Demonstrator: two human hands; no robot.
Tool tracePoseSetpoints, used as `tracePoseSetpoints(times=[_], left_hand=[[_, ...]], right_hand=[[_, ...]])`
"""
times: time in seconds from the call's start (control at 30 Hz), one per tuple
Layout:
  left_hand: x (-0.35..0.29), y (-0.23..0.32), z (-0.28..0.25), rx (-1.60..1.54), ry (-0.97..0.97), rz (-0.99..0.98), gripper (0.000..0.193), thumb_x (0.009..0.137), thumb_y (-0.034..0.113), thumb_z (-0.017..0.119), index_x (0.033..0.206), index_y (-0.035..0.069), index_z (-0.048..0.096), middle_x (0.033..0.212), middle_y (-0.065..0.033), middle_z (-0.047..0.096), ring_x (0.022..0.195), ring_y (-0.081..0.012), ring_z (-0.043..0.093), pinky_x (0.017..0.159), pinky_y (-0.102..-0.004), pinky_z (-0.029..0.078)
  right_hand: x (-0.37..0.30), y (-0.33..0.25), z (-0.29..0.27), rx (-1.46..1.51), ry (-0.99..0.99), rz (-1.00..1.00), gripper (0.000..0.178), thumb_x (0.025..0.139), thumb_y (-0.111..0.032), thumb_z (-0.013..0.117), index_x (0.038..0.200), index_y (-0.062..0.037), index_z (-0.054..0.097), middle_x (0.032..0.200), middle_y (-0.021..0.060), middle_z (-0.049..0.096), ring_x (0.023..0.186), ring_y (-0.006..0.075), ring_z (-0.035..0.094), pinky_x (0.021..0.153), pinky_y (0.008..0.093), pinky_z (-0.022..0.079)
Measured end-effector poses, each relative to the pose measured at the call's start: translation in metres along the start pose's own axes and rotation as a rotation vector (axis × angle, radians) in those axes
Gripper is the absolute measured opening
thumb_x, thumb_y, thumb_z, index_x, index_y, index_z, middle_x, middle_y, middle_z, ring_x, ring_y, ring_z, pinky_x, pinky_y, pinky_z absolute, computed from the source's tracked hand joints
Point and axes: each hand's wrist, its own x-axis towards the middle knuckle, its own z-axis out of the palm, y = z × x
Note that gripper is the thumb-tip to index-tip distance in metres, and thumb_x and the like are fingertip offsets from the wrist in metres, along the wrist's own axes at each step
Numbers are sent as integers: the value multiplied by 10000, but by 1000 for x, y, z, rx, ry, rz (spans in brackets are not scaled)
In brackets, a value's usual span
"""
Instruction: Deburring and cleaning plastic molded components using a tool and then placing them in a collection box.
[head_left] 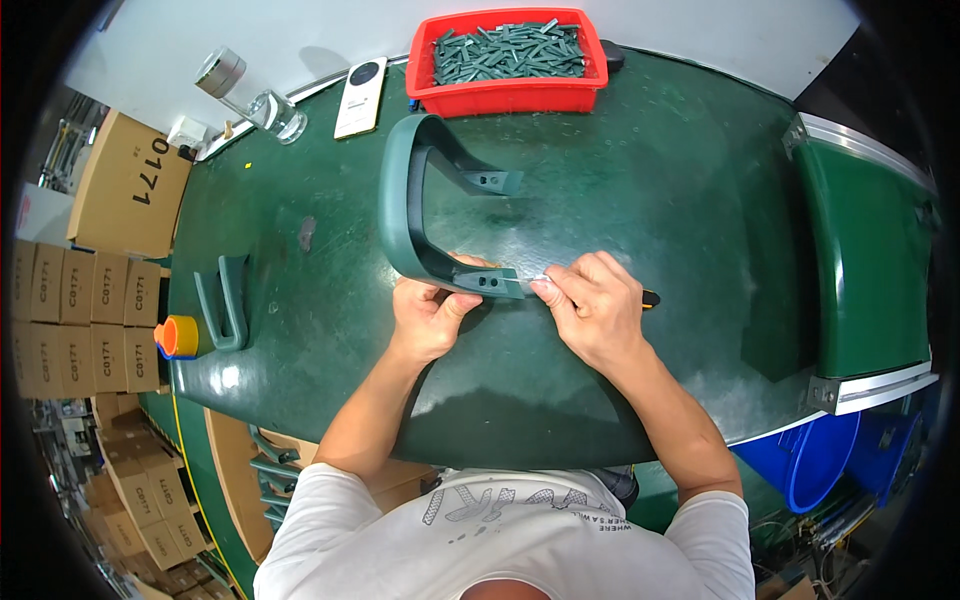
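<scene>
A large dark-green plastic U-shaped handle (403,200) stands over the table, its two ends pointing right. My left hand (432,318) grips its near end, with the thumb in front and the other fingers partly behind. Dark holes show in both ends. My right hand (598,305) is closed in a pinch close to that near end. A thin, pale, shiny tip shows between its fingertips and the handle's edge. From the other side of the fist pokes a black-and-yellow tool end (651,299); the fingers hide the rest, so its exact kind cannot be made out.
A red bin (508,98) of small green pieces stands at the back, beside a phone (360,98) and a clear bottle (272,115). Another green U-shaped piece (232,305) and an orange tape roll (180,337) lie left. Cartons (130,190) stack beyond; a metal-edged green panel (865,260) stands right.
</scene>
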Motion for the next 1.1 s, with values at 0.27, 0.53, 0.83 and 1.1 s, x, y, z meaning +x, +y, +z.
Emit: tracePoseSetpoints(times=[0.27, 0.53, 0.83, 1.1], left_hand=[[-1, 4, -1, -22, 17, -76, 302, 801, 232, 738, 918, -32, 651, 924, -121, 659, 687, -97, 551, 590, -214, 430], [5, 8, -5, -52, 83, -131, 365, 688, -49, 773, 996, -5, 581, 997, -151, 665, 857, -159, 636, 754, -286, 531], [6, -2, -13, -203, -7, 48, 342, 671, -42, 773, 952, 20, 590, 991, -208, 663, 964, -322, 651, 817, -427, 548], [6, 0, -11, -201, -1, 59, 340, 666, -32, 778, 950, 18, 598, 1000, -220, 660, 959, -318, 654, 820, -432, 552]], right_hand=[[1, 2, 0, 14, 37, 16, 189, 757, -251, 720, 778, -65, 695, 624, 26, 509, 583, 198, 510, 486, 338, 414], [5, 9, -6, 181, 17, 20, 167, 777, -221, 714, 780, -55, 692, 600, 39, 532, 548, 195, 524, 475, 324, 410], [5, 2, -12, 424, -94, -30, 161, 776, -201, 719, 768, -45, 683, 580, 53, 533, 518, 190, 515, 458, 313, 389], [6, -1, -12, 445, -111, -40, 155, 783, -199, 712, 760, -50, 680, 580, 51, 523, 518, 188, 509, 462, 311, 387]])
